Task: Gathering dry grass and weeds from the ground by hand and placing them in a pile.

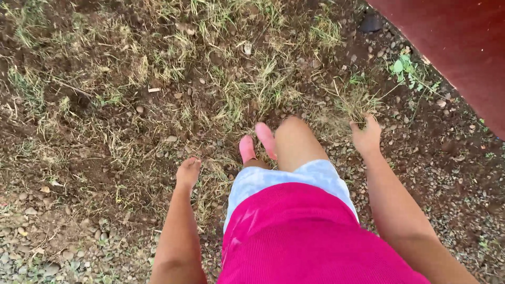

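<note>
Down on the patchy brown dirt ground (105,173), scattered with dry straw-coloured grass and small grey pebbles, the person is crouched low, with a bright pink ribbed top (305,236) and pale blue shorts (273,179) filling the bottom middle of the view. One bare knee (294,139) sticks forward, and next to it, toward the left, there's what looks like the pink sole of a foot (258,144).

The right hand (366,135) is curled closed around the base of a dry, wispy tuft of yellowish grass (357,102), fingers wrapped tight on the stems where they meet the soil. That tuft sits just ahead of the knee, toward the right side of the ground, not far from a dark red wall (457,47) that cuts across the top right corner.

The left hand (188,171) is down on the ground to the left of the foot, fingers bunched loosely and pressed into thin dry grass strands; can't tell if it's actually got hold of any.

A small green leafy weed (407,71) grows right by the foot of the wall.
</note>
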